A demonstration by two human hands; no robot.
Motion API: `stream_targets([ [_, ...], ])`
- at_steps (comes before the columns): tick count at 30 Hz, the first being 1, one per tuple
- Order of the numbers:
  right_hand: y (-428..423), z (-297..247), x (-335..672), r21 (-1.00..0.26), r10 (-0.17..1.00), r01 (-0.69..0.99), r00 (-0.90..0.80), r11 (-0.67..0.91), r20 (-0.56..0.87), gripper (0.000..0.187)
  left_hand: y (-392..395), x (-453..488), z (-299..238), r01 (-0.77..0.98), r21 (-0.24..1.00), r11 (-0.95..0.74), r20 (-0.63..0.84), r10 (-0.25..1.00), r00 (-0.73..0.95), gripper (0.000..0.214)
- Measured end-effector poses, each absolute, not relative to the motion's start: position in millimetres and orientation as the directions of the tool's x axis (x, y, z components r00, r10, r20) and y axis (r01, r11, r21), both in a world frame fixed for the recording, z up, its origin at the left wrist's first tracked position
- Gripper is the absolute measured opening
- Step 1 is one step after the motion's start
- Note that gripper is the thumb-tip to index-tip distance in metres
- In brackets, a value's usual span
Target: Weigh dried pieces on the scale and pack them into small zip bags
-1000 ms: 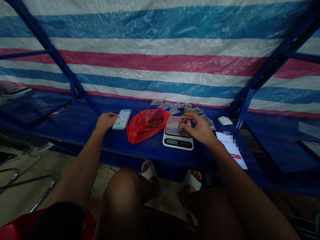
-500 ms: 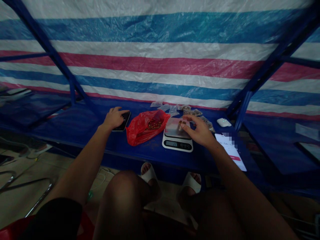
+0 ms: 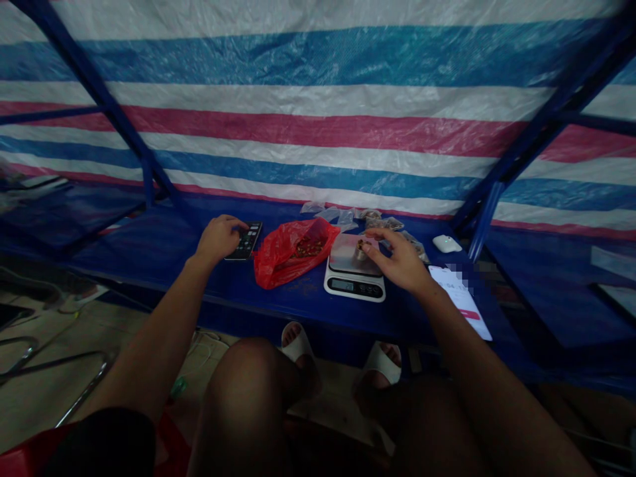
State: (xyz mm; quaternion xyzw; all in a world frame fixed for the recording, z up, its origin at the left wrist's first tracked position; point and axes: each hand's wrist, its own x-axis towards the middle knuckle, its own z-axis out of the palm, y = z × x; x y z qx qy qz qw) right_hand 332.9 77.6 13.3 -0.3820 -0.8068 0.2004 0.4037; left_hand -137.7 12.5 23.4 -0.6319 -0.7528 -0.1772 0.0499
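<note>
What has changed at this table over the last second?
The left hand has moved onto the phone, fingers across its upper edge, and the phone's bright screen has gone dark. The right hand stays over the digital scale, fingertips at the small brown pieces on its pan. The red plastic bag stays where it was.

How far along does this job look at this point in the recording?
Done, it seems: brown-filled small plastic bags lie behind the digital scale. In hand: the right hand pinches a small brownish clump on the scale's platform, while the left hand rests on a smartphone. Left: the red plastic bag holds more reddish-brown pieces.
</note>
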Motion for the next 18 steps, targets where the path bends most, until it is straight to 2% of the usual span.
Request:
stream_targets([
  [10,73,11,337,-0.631,0.773,0.447,-0.374,0.634,0.512,0.035,-58,-125,-3,0.955,0.208,0.210,0.363,0.890,-0.275,0.059],
  [18,72,13,334,-0.635,0.777,0.448,-0.372,0.629,0.508,0.035,-70,-111,-12,0.958,0.207,0.198,0.395,0.879,-0.267,0.058],
])
